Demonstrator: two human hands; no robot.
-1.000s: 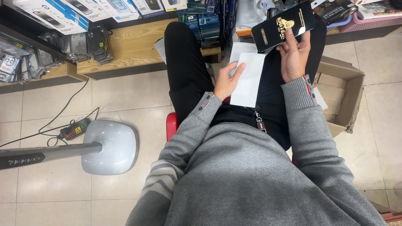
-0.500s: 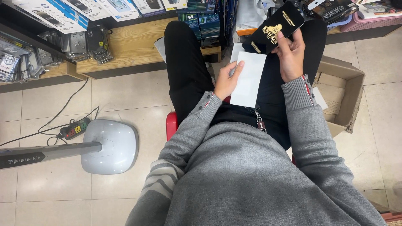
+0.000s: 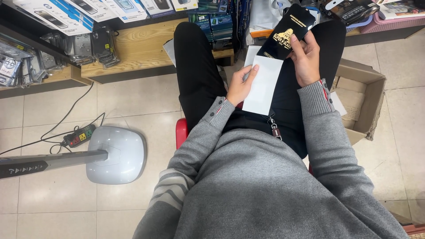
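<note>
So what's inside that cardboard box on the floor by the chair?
The open cardboard box shows only bare brown inner walls and some flat cardboard. Its near part is covered by the person's grey right sleeve.

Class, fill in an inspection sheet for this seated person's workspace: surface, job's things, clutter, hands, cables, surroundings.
Surface: tiled floor; work is done over the lap.
Job's things: white sleeve; black packet with gold print.
Clutter: open cardboard box by the right leg.
Hands: left hand pinches the white sleeve; right hand grips the black packet.
Cables: power strip with black leads on the floor.
Surroundings: wooden shelf with boxed goods; grey stand base; red stool.
</note>
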